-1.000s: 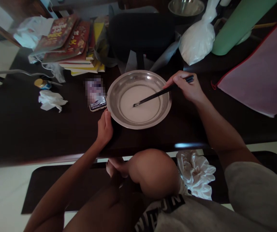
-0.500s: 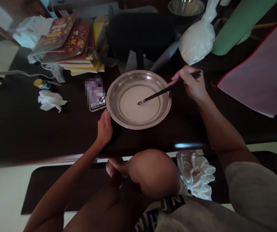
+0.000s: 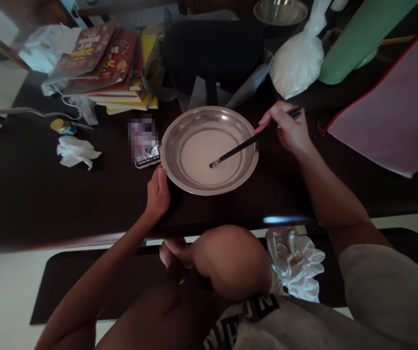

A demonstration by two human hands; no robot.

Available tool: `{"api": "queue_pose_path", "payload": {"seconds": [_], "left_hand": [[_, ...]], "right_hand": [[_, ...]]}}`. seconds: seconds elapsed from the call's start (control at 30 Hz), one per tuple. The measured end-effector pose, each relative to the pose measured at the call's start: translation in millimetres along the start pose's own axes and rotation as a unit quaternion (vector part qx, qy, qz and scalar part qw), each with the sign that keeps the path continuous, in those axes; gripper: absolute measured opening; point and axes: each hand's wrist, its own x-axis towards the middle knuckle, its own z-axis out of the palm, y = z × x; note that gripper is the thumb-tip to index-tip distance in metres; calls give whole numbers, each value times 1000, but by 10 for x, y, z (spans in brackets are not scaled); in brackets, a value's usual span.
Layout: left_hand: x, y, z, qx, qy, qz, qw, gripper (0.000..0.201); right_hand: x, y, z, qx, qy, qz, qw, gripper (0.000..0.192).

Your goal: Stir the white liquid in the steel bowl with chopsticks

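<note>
A round metal basin (image 3: 209, 190) stands on the dark table, holding a whitish liquid (image 3: 205, 150). My left hand (image 3: 158, 191) grips the basin's rim at its lower left, thumb on the edge and the other fingers partly hidden beneath. Black chopsticks (image 3: 243, 145) are held in my right hand (image 3: 289, 127), above the basin's right rim. They slant down to the left, and their tips meet the liquid near the middle. Just left of the basin lies a phone (image 3: 147, 159) with a lit, partly blurred screen.
Stacked books (image 3: 110, 63), a small jar (image 3: 63, 127) and crumpled tissue (image 3: 77, 151) are on the left. Behind the basin sits a black case (image 3: 212, 53). A tied white bag (image 3: 296, 63), a green cylinder (image 3: 362, 41) and a pink cloth bag (image 3: 387, 112) occupy the right.
The chopstick tips have shifted slightly down and to the right in the liquid, and my right hand has moved a little with them. My left hand and the basin stay in place.
</note>
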Motion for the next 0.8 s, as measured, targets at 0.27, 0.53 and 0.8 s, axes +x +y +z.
{"api": "queue_pose_path", "payload": {"seconds": [0.27, 0.53, 0.8], "left_hand": [[4, -4, -1, 1, 4, 4, 1000, 62], [9, 7, -5, 3, 3, 3, 1000, 63], [3, 8, -3, 6, 1, -3, 1000, 64]], "right_hand": [[5, -9, -11, -39, 17, -1, 999, 41], [-28, -55, 40, -49, -34, 13, 998, 39], [-9, -13, 11, -7, -9, -5, 1000, 38]]}}
